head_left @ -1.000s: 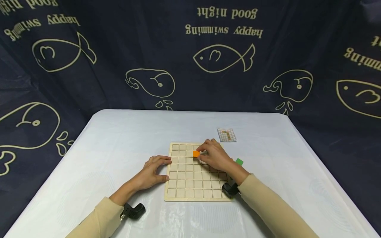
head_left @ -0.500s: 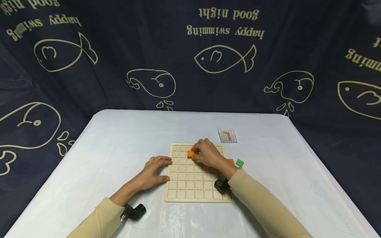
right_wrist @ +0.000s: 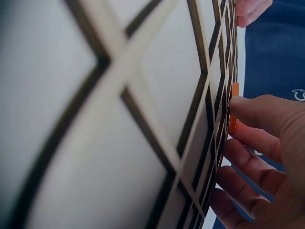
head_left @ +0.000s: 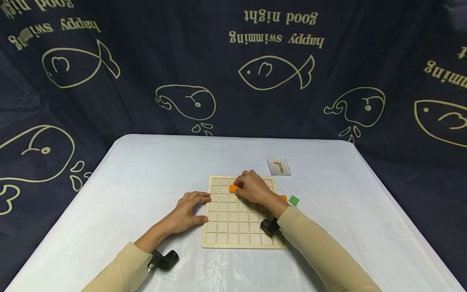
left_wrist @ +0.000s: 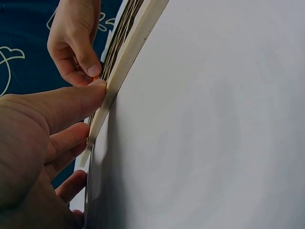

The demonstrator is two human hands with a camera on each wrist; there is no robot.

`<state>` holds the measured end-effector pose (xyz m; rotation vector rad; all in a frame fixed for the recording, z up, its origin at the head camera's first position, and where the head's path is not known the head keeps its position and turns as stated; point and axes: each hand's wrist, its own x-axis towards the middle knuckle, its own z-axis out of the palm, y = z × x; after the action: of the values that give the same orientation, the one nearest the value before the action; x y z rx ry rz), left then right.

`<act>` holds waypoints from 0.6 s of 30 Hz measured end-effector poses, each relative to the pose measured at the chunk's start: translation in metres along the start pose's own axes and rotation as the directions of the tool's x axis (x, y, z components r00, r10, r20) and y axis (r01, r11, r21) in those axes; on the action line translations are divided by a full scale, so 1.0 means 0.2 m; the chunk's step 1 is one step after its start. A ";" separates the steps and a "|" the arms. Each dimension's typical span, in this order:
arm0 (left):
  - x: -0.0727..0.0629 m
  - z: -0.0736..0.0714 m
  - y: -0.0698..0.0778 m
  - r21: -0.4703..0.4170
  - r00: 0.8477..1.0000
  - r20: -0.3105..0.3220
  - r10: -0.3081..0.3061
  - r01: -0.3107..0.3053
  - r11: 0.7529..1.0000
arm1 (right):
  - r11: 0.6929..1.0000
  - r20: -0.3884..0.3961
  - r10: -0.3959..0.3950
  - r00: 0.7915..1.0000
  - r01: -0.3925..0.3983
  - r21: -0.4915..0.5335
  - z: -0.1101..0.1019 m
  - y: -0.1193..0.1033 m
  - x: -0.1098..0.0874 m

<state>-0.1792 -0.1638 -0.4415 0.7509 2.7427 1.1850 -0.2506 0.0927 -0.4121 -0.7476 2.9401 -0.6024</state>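
A wooden grid board (head_left: 233, 227) lies on the table. In the head view, my right hand (head_left: 253, 188) pinches an orange square tile (head_left: 232, 189) between thumb and fingers over a cell near the board's far side. The right wrist view shows that orange tile (right_wrist: 235, 88) edge-on at the grid surface, under the thumb; whether it is fully in the cell I cannot tell. My left hand (head_left: 186, 213) touches the board's left edge, its thumb and fingers spread apart. In the left wrist view its thumb (left_wrist: 71, 102) rests against the board's edge (left_wrist: 136, 45).
Right of the board lie a green tile (head_left: 294, 200) and another orange tile (head_left: 283, 197), partly hidden by the right forearm. Behind the board is a small card (head_left: 279, 166) printed with a coloured grid pattern. A dark fish-print cloth (head_left: 233, 109) hangs behind the white table (head_left: 175, 162).
My right hand has moved slightly left along the board with the orange tile, then stays nearly still. The other orange tile came out from behind the forearm. The left hand keeps its place.
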 end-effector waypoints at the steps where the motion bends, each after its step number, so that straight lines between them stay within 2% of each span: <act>1: 0.00 0.00 0.00 0.000 1.000 0.000 0.000 0.000 1.000 | 1.000 0.000 -0.002 1.000 0.002 -0.003 0.00 0.00 0.00; 9: 0.00 0.00 0.00 0.003 1.000 0.003 -0.004 0.004 1.000 | 1.000 -0.002 -0.013 1.000 0.013 -0.024 0.01 0.01 0.00; 18: 0.00 0.00 0.00 0.001 1.000 -0.002 -0.008 0.008 1.000 | 1.000 -0.003 -0.012 1.000 0.012 0.009 0.01 0.01 -0.01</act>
<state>-0.1794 -0.1638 -0.4424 0.7392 2.7455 1.1834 -0.2490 0.0946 -0.4139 -0.7642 2.9358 -0.6176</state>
